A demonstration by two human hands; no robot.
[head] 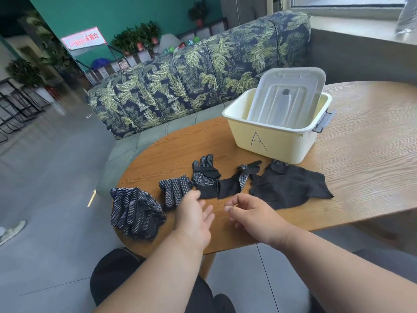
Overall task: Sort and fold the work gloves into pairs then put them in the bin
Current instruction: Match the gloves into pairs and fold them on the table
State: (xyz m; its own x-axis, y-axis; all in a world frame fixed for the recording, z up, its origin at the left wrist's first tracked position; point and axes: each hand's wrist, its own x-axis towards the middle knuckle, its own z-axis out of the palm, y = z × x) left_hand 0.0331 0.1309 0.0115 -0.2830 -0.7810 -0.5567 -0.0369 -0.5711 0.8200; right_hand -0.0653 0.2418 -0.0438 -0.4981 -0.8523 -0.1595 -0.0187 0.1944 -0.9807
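Note:
Black work gloves lie in a row on the wooden table [365,154]. A heap of dotted gloves [135,213] sits at the left edge, a smaller dotted glove [174,189] beside it, then a dotted glove with a strap [205,175], a twisted glove [237,181] and a plain black pair [291,186]. The pale yellow bin [275,141], marked "A", stands behind them with its translucent lid [286,98] propped inside. My left hand [196,215] hovers open next to the small dotted glove. My right hand [250,211] is loosely curled over the bare table, holding nothing.
A leaf-patterned sofa [203,75] runs behind the table. Grey floor tiles lie to the left, with dark chairs and potted plants farther back. The table's rounded front edge is close to my knees.

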